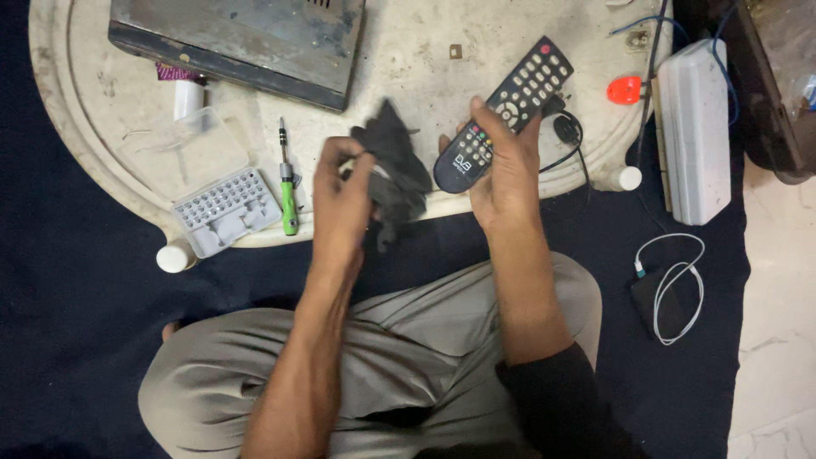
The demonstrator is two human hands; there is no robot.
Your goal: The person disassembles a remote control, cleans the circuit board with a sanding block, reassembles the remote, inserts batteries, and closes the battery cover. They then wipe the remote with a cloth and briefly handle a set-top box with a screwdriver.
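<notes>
**Cloth in one hand, remote in the other**

The left hand [342, 200] is pinching a dark grey cloth [393, 170], its grip clamped on the bunched fabric just above the near edge of the round white worktop [76, 127]. The right hand [503, 174] is holding a black remote control [506, 110], fingers wrapped around its lower end, the buttons facing up and the far end tilting away to the right. A green-handled screwdriver [288, 183] and a clear bit case [225, 211] are lying just left of the cloth.
</notes>
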